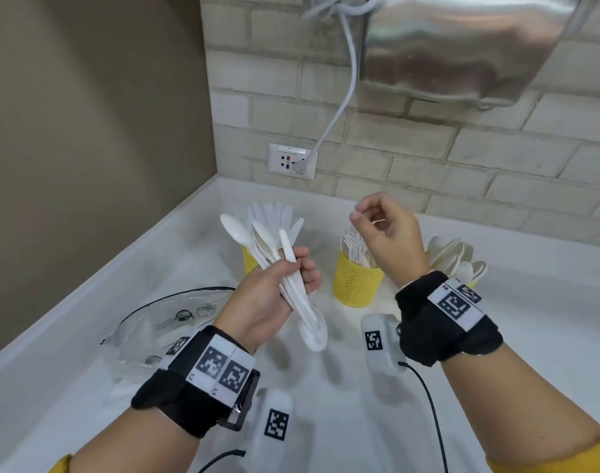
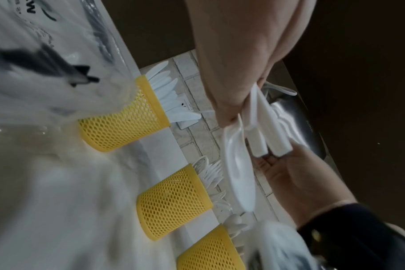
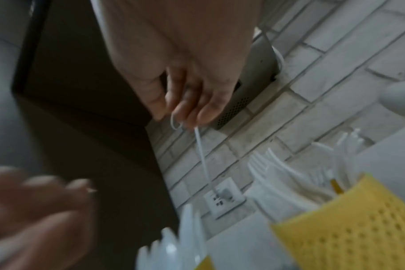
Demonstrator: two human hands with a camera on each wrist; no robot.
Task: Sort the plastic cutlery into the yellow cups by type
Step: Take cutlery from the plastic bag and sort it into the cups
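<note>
From the head camera, the left hand [image 1: 274, 285] has its grip wrapped round a mixed bundle of white plastic cutlery [image 1: 285, 274]. The bundle's long axis slants from the spoon bowls up and away at the far left of the grip down to another spoon bowl hanging below the palm, toward the person. The right hand [image 1: 384, 237] hovers just to the right of that grip and a little higher, fingers loosely curled, thumb and forefinger nearly meeting; I see nothing in it. Directly beneath the right hand stands the fork cup [image 1: 358, 281] on the white worktop [image 1: 530, 336]. The knife cup [image 1: 249, 261] is mostly hidden behind the left grip, and the spoon cup [image 1: 472, 285] lies beyond the right wrist. The right hand looks the nearer one to pluck the next piece.

From the left wrist, the bundle [image 2: 254, 127] runs out of the grip with a spoon bowl and blunt handle ends pointing toward the right hand's open palm [image 2: 301, 179], which sits just past those ends. The three yellow cups line up on the far side of the bundle: knives [image 2: 125, 124], forks [image 2: 173, 202], spoons [image 2: 208, 252].

From the right wrist, blurred, the right hand's fingers [image 3: 192, 109] are bunched together; I cannot tell that they pinch anything. The fork cup [image 3: 349, 224] is below and to the right of the grip.
</note>
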